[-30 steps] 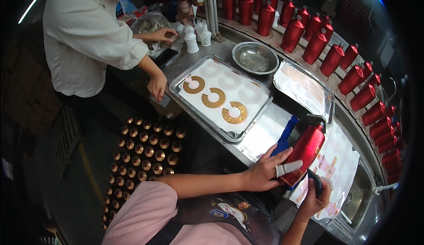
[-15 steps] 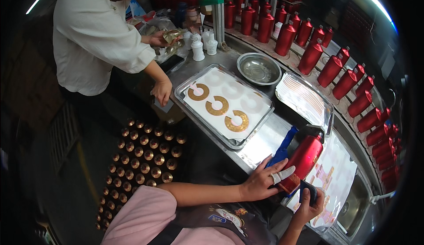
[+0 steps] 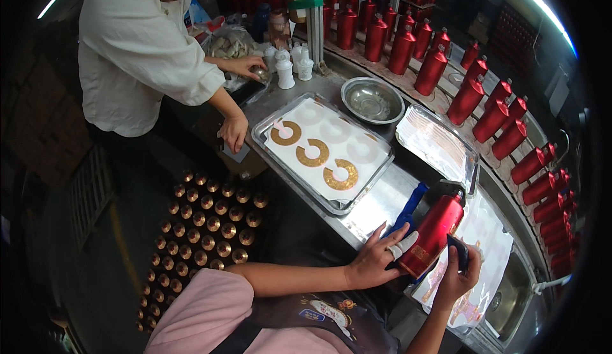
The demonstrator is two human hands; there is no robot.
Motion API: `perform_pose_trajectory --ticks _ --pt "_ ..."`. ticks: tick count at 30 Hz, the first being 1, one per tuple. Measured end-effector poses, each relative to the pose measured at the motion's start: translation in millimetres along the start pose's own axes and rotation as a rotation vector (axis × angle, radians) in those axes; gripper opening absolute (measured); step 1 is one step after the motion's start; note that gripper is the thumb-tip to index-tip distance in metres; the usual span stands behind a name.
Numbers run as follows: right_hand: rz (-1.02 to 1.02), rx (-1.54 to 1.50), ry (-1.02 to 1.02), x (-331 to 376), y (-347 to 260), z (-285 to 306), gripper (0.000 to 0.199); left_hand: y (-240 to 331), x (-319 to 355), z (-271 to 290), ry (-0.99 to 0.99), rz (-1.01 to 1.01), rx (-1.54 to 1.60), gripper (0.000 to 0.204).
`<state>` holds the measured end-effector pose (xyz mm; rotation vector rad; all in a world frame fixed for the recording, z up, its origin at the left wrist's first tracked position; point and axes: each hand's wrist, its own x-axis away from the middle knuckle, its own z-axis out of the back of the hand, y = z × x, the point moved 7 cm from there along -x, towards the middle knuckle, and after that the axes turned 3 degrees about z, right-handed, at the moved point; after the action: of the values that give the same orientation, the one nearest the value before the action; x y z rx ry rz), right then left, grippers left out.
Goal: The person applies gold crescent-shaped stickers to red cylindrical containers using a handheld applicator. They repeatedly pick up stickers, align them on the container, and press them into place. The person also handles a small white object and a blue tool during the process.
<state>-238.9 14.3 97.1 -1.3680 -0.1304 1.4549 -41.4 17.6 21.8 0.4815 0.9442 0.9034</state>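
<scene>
A shiny red bottle (image 3: pixel 437 233) lies tilted over a dark stand, with a gold patterned patch low on its side. My left hand (image 3: pixel 376 258) steadies the bottle's lower end; a white covering wraps one finger. Pinched in my right hand (image 3: pixel 460 277) is a small dark-blue flat pad (image 3: pixel 456 250), held beside the bottle's right side. A blue cloth (image 3: pixel 408 213) lies just left of the bottle. Under my right hand, a white sheet (image 3: pixel 488 239) carries pink and gold decals. Left of the cloth, a metal tray (image 3: pixel 344 210) holds a white sheet with gold C-shaped decals.
A steel bowl (image 3: pixel 373 101) and another tray (image 3: pixel 468 174) stand behind. Red bottles (image 3: pixel 432 72) line a curved conveyor; a sink (image 3: pixel 510 303) lies at right. Across the counter's left end, a person in white (image 3: pixel 146 54) handles something near white bottles (image 3: pixel 284 73). Gold-topped items (image 3: pixel 207 220) stand below.
My right hand has moved up and right with the pad, along the bottle's side. The conveyor bottles have shifted along the curve. The other person's hand has lowered toward the counter.
</scene>
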Motion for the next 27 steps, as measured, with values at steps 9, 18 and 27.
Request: perform_pose_trajectory --ticks 9,18,27 --pt "0.519 0.177 -0.201 24 -37 -10 0.032 -7 -7 1 -0.060 0.074 -0.094 0.073" --pt "0.341 0.054 -0.248 62 -35 13 0.030 10 -9 -9 -0.046 -0.032 -0.054 0.073" --pt "0.005 0.010 -0.134 65 15 42 0.039 16 -11 -17 -0.052 -0.038 -0.029 0.064"
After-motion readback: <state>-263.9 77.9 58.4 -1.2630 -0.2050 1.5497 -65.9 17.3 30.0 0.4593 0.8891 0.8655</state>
